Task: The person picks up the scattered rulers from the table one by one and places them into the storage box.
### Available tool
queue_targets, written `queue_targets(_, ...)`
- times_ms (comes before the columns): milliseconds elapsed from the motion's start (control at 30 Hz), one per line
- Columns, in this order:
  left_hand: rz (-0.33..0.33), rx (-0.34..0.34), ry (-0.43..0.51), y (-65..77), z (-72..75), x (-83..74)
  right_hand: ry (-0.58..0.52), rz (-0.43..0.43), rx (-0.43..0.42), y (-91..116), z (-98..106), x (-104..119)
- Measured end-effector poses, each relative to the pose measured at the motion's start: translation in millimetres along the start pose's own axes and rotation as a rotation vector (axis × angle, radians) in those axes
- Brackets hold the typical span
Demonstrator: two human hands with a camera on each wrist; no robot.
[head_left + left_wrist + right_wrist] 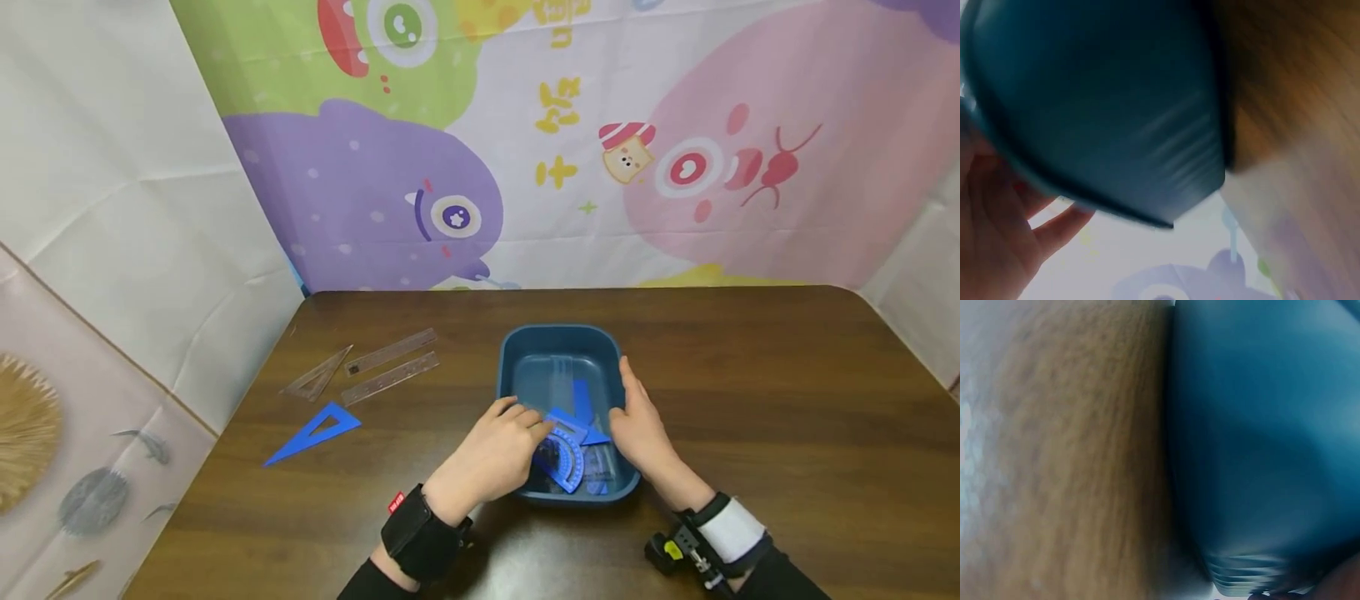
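Note:
A dark blue plastic box holds blue and clear drawing tools. My left hand reaches over its left rim, fingers bent, fingertips right at the top of a blue protractor. Whether they pinch it I cannot tell. Beside the protractor lie a blue triangular piece and a blue strip. My right hand holds the box's right rim, index finger stretched along the outside and thumb at the inner side. In the left wrist view, left-hand fingers show past the box's edge.
Left of the box, a blue set square, a clear set square and two clear rulers lie on the brown wooden table. A cartoon-printed cloth hangs behind the table's far edge.

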State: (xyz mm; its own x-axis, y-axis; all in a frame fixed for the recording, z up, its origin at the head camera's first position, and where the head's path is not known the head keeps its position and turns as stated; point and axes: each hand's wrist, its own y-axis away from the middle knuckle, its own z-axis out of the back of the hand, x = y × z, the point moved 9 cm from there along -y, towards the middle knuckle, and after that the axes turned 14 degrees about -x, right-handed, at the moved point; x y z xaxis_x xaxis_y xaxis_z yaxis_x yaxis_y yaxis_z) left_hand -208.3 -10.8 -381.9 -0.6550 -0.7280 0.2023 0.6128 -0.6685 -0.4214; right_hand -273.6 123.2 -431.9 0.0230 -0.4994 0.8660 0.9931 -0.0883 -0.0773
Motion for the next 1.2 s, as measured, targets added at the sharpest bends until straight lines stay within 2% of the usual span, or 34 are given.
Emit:
queue_targets(133, 0.041, -0.059, 0.027, 8.3, 9.9, 15.2, -0.008, 0.004, 0.004, 0.3, -0.1, 0.6)
queue_targets(233, 0.095, -0.124, 0.066, 17.7, 21.2, 34.2, -0.007, 0.007, 0.002, 0.4, -0.2, 0.1)
queue_targets(333, 0.195, -0.181, 0.092, 32.4, 32.8, 65.2, -0.008, 0.01, -0.004, 0.3, 0.1, -0.6)
queue_targets(400, 0.292, -0.184, 0.075, 48.4, 35.8, 92.2, -0.007, 0.012, -0.006, 0.2, -0.1, -0.9)
queue_targets(467, 0.413, -0.145, 0.042, 69.7, 35.2, 121.2, -0.008, 0.012, -0.006, 0.1, -0.3, -1.0)
queue_targets(600, 0.647, 0.013, 0.009, 121.6, 22.4, 171.6, -0.006, 0.009, -0.001, 0.0, -0.3, -0.7)
queue_targets(667, 0.733, 0.079, 0.029, 144.1, 14.3, 189.1, -0.007, 0.008, -0.001, -0.2, 0.1, -0.3)
queue_targets(733, 0.787, 0.129, 0.052, 161.5, 6.7, 200.6, -0.004, 0.013, -0.004, -0.6, 0.8, 0.1)
queue_targets(800, 0.811, 0.159, 0.064, 172.8, 2.0, 207.3, -0.002, 0.018, -0.004, -0.7, 0.9, 0.2)
queue_targets(900, 0.808, 0.193, 0.063, 181.3, -2.1, 211.5, 0.001, 0.023, 0.0, -0.4, 0.0, -0.4)
queue_targets(1067, 0.78, 0.238, 0.068, 181.7, -6.4, 214.0, -0.003, 0.016, -0.002, -0.2, -0.5, -1.7)
queue_targets(1200, 0.761, 0.227, 0.038, 177.9, -5.1, 216.1, -0.005, 0.016, -0.007, -0.9, 0.0, -2.2)
